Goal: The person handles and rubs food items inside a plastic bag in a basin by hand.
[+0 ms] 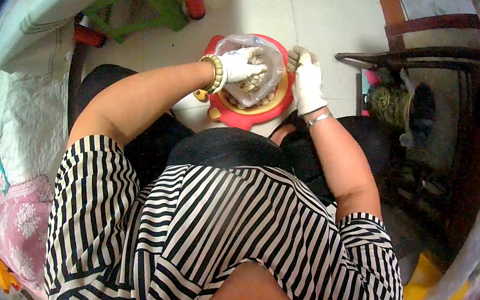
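My left hand [241,66], in a white glove and with a beaded bracelet at the wrist, reaches over a clear plastic bag [271,81]. Its fingers are slightly apart above small pale pieces [251,83] in the bag. The bag rests inside a red and yellow round container [284,98], where round brownish items [266,100] show along the rim. My right hand [306,79], also gloved, is just right of the container with its fingers curled together; whatever it holds is hidden.
A green stool [144,4] stands on the tiled floor [273,1] at the upper left, near a cloth-covered surface [44,12]. Dark wooden furniture [425,53] is on the right. A yellow bag [431,293] lies at the lower right.
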Motion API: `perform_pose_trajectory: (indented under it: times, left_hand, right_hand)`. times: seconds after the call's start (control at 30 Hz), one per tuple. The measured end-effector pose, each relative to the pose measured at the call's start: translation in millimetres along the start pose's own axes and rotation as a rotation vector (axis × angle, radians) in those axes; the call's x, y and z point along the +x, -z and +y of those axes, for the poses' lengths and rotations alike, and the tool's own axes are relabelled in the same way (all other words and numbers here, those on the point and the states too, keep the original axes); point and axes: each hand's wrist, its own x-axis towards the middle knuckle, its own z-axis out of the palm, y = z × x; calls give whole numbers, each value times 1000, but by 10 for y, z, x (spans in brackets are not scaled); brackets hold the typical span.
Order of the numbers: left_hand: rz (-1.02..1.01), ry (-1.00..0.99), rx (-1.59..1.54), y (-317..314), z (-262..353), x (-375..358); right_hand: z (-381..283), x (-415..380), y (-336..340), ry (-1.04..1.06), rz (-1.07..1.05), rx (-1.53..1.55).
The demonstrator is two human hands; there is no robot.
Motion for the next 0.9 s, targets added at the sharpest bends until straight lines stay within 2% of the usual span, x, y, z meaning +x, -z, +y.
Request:
perform_pose_trajectory:
  times: [0.1, 0.17, 0.23, 0.27, 0.3, 0.33, 0.37, 0.4, 0.47, 0.53, 0.57, 0.6, 0.67, 0.7, 0.73, 0.8, 0.83, 0.87, 0.9]
  left_hand:
    - [16, -104, -24, -20, -126, 115]
    - [-21, -87, 20, 92, 41, 41]
    - [-51, -79, 51, 135, 136, 8]
    - [-48, -81, 48, 139, 148, -4]
    - [-38, -58, 77, 140, 154, -14]
    - [-32, -33, 105, 121, 127, -11]
    - [-34, -33, 102, 94, 99, 24]
    - [-47, -40, 93, 68, 73, 67]
    - [-56, -25, 75, 49, -40, 94]
    - [-33, -30, 185, 114, 84, 35]
    - [-33, -43, 145, 121, 78, 20]
    - [-30, -37, 140, 120, 96, -7]
    - [-34, -34, -135, 157, 137, -94]
    - [-26, -39, -178, 165, 120, -108]
    - [-23, -29, -176, 162, 103, -131]
    - [5, -18, -188, 139, 100, -121]
    - [9, 40, -103, 62, -72, -6]
    - [-57, 16, -269, -31, -238, 82]
    - [-88, 42, -184, 48, -52, -9]
  right_hand:
    - [177, 99, 207, -47, 110, -25]
    - [324, 87, 315, -100, 161, -46]
    - [454, 128, 457, -164, 46, -263]
    - [528, 148, 516, -170, -90, -466]
    - [617, 194, 598, -66, -354, -865]
    - [666, 229, 627, 261, -711, -1384]
    - [738, 269, 626, 550, -938, -1659]
    - [465, 103, 414, 650, -1188, -1986]
    - [925, 248, 467, 252, -984, -1762]
    - [778, 97, 330, 157, -820, -1888]
    - [706, 61, 229, 42, -861, -1962]
    - [852, 128, 294, 43, -870, -1963]
    - [1316, 373, 473, 161, -855, -1846]
    - [1067, 212, 337, 40, -796, -1839]
    - [1400, 368, 472, 118, -791, -1841]
    - [1403, 421, 482, 230, -851, -1737]
    - [1278, 384, 433, 234, -848, -1738]
    - [1153, 337, 377, 196, -855, -1780]
    - [1085, 342, 348, 156, -867, -1818]
